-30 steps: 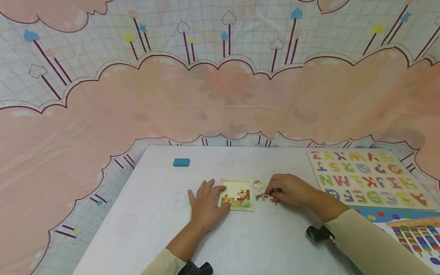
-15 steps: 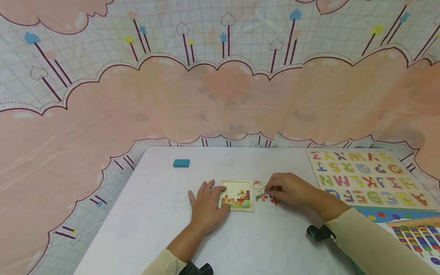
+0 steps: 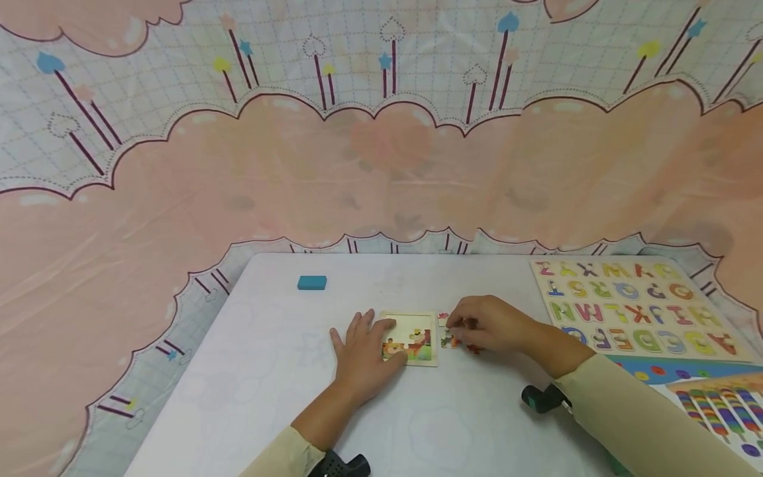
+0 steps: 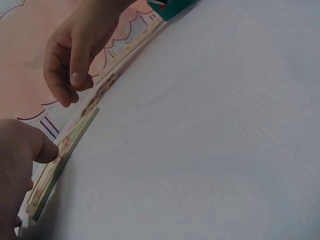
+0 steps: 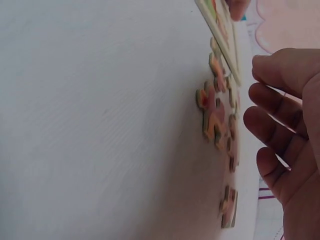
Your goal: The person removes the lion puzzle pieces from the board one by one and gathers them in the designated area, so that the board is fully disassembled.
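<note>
A small wooden puzzle tray (image 3: 401, 327), part filled with colourful picture pieces along its lower side, lies flat on the white table. My left hand (image 3: 365, 361) rests at its left side with spread fingers, thumb (image 4: 47, 150) and index finger touching the frame. Just right of the tray are several loose jigsaw pieces (image 5: 212, 117), partly covered in the head view by my right hand (image 3: 491, 324). That hand hovers over them, fingers loosely bent; in the right wrist view its fingertips stand apart from the pieces. No piece shows between the fingers.
A blue block (image 3: 312, 283) sits at the back left of the table (image 3: 268, 371). On the right lies a large alphabet board (image 3: 644, 301), and nearer me a board with rainbow-striped strips (image 3: 718, 411). A patterned cloth hangs behind the table.
My right hand has shifted slightly left and away from me, covering more of the loose pieces. The left hand has barely moved, its thumb sitting a little further over the tray.
</note>
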Action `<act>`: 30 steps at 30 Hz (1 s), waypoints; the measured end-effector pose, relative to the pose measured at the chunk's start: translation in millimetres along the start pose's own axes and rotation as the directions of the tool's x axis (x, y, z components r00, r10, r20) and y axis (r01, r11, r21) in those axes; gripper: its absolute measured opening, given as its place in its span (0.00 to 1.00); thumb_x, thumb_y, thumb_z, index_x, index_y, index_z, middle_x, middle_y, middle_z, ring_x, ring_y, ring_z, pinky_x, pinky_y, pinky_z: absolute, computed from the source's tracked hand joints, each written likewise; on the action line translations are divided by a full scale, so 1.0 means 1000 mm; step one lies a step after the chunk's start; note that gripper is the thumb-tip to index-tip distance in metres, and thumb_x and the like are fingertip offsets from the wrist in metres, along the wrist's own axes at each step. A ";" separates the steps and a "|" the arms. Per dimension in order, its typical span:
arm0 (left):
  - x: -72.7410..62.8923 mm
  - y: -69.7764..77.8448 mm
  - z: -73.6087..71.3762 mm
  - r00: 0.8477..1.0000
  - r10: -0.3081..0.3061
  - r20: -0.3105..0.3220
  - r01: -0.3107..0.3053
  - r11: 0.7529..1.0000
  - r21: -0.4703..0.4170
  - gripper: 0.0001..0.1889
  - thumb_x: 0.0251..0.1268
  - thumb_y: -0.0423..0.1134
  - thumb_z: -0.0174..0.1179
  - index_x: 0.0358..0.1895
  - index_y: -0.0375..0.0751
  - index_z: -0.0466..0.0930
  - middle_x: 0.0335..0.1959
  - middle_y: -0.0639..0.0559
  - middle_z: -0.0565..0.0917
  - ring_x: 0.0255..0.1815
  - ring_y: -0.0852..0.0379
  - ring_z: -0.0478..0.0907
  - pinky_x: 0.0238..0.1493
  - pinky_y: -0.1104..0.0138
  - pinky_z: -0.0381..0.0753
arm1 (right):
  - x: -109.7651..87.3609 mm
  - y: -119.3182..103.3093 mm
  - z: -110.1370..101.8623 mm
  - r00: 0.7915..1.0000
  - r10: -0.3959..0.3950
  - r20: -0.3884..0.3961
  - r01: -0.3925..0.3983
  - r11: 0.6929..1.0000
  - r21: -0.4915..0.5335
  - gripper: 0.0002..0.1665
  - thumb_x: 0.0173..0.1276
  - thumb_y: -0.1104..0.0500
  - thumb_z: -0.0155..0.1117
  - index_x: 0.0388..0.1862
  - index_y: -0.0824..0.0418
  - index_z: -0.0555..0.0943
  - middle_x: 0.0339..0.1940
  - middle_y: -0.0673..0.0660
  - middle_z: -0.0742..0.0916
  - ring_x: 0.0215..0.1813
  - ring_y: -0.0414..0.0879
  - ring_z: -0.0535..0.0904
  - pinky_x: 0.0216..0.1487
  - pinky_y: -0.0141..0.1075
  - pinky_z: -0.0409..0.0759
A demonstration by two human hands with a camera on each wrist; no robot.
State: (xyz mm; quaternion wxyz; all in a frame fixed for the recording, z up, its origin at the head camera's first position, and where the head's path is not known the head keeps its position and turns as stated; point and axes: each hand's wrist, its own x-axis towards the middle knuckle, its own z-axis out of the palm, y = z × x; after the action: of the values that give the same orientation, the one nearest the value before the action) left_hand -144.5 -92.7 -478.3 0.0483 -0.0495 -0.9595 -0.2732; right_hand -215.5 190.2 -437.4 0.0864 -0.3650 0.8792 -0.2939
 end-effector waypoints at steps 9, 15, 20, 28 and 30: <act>0.008 0.010 0.005 0.999 0.028 0.028 -0.028 1.000 0.009 0.33 0.63 0.58 0.68 0.70 0.52 0.79 0.81 0.37 0.66 0.85 0.33 0.53 0.74 0.22 0.34 | 0.015 -0.010 0.002 0.999 -0.035 0.025 0.033 0.998 0.052 0.10 0.74 0.64 0.71 0.53 0.58 0.89 0.43 0.45 0.87 0.31 0.37 0.80 0.34 0.33 0.83; 0.009 0.012 0.010 0.999 0.027 0.022 -0.028 0.999 0.027 0.32 0.65 0.59 0.67 0.70 0.52 0.79 0.82 0.37 0.65 0.85 0.33 0.52 0.74 0.22 0.35 | 0.033 -0.018 0.010 0.997 -0.060 0.052 0.058 0.998 0.040 0.11 0.75 0.63 0.70 0.54 0.57 0.89 0.44 0.44 0.87 0.36 0.35 0.81 0.37 0.34 0.83; 0.009 0.012 0.013 1.000 0.017 0.007 -0.018 0.999 0.037 0.32 0.65 0.61 0.66 0.69 0.51 0.80 0.82 0.38 0.65 0.86 0.34 0.53 0.74 0.22 0.35 | 0.046 -0.025 0.014 0.994 -0.045 0.098 0.042 0.999 0.032 0.13 0.74 0.63 0.71 0.56 0.58 0.89 0.49 0.47 0.88 0.42 0.38 0.82 0.46 0.36 0.84; 0.010 0.015 0.013 1.000 -0.004 -0.014 0.005 0.999 0.040 0.33 0.63 0.61 0.68 0.69 0.51 0.81 0.81 0.39 0.67 0.85 0.36 0.54 0.76 0.24 0.36 | 0.057 -0.035 0.014 0.988 -0.017 0.152 0.035 0.993 -0.117 0.17 0.69 0.61 0.77 0.56 0.58 0.90 0.48 0.47 0.87 0.47 0.42 0.78 0.55 0.41 0.80; 0.010 0.016 0.012 1.000 -0.013 -0.020 0.014 0.999 0.044 0.33 0.62 0.61 0.68 0.68 0.51 0.81 0.81 0.40 0.67 0.85 0.36 0.55 0.76 0.24 0.37 | 0.059 -0.036 0.015 0.987 -0.010 0.157 0.033 0.989 -0.142 0.16 0.68 0.60 0.78 0.55 0.57 0.90 0.47 0.47 0.87 0.46 0.42 0.78 0.55 0.41 0.80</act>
State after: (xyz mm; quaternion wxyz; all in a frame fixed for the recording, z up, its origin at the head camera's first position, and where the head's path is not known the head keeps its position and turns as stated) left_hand -152.9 -72.5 -478.8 0.0573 -0.0392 -0.9650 -0.2527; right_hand -230.5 122.4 -424.8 0.1253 -0.4016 0.8847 -0.2008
